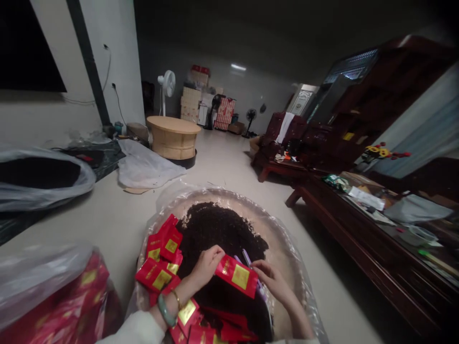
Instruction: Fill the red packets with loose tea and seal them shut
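A red packet [236, 276] with a gold square is stretched between my two hands above a round, plastic-lined basket [287, 239]. My left hand [208, 265], with a green bangle and a gold bracelet at the wrist, pinches the packet's left end. The fingertips of my right hand [270, 277] are closed at its right end. Behind the packet is a purple-handled tool [246, 258], partly hidden; its kind is unclear. A heap of dark, loose, tea-like leaves [218, 229] fills the basket's middle. Several more red packets [158, 274] lie along the left and near sides.
A clear bag of red packets [71, 296] stands at lower left. Beyond it lies an open plastic bag with dark contents [39, 173]. A round wooden stand [174, 136] and a white fan [167, 83] are farther back. Along the right runs a cluttered dark wooden table [344, 229].
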Demonstrator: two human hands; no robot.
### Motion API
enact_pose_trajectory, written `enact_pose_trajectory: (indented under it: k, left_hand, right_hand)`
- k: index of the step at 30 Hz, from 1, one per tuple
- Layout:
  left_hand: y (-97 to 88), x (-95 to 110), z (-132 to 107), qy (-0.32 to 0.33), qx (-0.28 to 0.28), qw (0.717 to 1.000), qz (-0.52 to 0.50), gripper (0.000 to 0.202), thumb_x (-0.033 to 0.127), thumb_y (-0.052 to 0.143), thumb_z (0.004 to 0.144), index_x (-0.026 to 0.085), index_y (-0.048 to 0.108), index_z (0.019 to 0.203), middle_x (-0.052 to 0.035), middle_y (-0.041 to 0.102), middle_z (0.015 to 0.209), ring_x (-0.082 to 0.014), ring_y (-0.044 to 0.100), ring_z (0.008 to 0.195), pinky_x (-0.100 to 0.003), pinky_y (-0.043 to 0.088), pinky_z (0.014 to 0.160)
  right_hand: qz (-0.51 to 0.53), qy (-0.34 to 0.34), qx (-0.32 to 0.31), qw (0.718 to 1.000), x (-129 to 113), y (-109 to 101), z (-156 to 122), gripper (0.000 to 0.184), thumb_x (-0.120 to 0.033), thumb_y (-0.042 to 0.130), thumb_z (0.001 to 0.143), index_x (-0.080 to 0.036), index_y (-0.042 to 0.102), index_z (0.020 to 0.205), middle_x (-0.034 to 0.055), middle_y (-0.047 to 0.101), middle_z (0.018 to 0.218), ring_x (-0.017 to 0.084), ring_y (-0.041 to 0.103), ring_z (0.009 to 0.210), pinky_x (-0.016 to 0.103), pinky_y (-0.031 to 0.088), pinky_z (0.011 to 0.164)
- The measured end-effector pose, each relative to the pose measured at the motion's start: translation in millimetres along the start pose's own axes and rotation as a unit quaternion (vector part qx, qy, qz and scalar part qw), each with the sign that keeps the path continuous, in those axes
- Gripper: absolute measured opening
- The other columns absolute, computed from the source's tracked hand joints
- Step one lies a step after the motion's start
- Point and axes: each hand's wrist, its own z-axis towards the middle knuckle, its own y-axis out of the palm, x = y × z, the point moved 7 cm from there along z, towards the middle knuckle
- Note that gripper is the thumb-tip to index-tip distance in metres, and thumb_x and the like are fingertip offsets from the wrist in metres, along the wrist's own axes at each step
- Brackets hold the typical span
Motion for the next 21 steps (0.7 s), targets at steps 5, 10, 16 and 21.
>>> enact_pose_trajectory:
  k: [5, 10, 16, 21]
  left_hand:
    - [31.6, 44.7, -23.9, 0.117, -0.127, 0.979, 0.108, 0.028, 0.033, 0.043, 0.089, 0.021, 0.068, 0.085, -0.0010, 0.069, 0.074, -0.0144, 0.060, 0.064, -0.022, 0.038, 0.062]
    - [86.8, 81.5, -48.6, 0.270, -0.205, 0.906, 0.255, 0.027, 0.030, 0.041, 0.092, 0.021, 0.065, 0.083, -0.0037, 0.071, 0.071, -0.0155, 0.063, 0.058, -0.022, 0.038, 0.054]
    - [134.6, 43.6, -64.0, 0.256, -0.152, 0.878, 0.375, 0.019, 0.026, 0.043, 0.087, 0.017, 0.060, 0.087, -0.0096, 0.066, 0.061, -0.0205, 0.059, 0.049, -0.028, 0.038, 0.048]
    - [134.2, 5.8, -79.0, 0.252, -0.164, 0.888, 0.349, 0.022, 0.013, 0.046, 0.080, 0.016, 0.064, 0.092, -0.0186, 0.068, 0.071, -0.0289, 0.063, 0.062, -0.037, 0.044, 0.053]
  right_hand:
    - [0.003, 0.001, 0.037, 0.999, 2.2, -28.9, -4.8, 0.052, -0.066, 0.060, 0.067, -0.018, 0.066, 0.086, 0.0057, 0.065, 0.075, 0.021, 0.060, 0.070, 0.033, 0.050, 0.064]
    - [-0.106, -0.046, 0.024, 0.993, -37.6, -51.1, 0.2, 0.046, -0.061, 0.056, 0.073, -0.018, 0.066, 0.088, 0.0085, 0.069, 0.085, 0.024, 0.062, 0.079, 0.035, 0.050, 0.072]
    - [-0.256, -0.147, -0.052, 0.954, -121.3, -1.2, 12.5, 0.031, -0.045, 0.048, 0.085, -0.021, 0.066, 0.093, 0.0075, 0.069, 0.091, 0.022, 0.062, 0.077, 0.032, 0.049, 0.070]
    - [-0.316, -0.205, -0.170, 0.910, -146.7, 81.4, 21.6, 0.020, -0.029, 0.051, 0.086, -0.021, 0.067, 0.095, 0.0062, 0.068, 0.088, 0.019, 0.062, 0.078, 0.027, 0.045, 0.070]
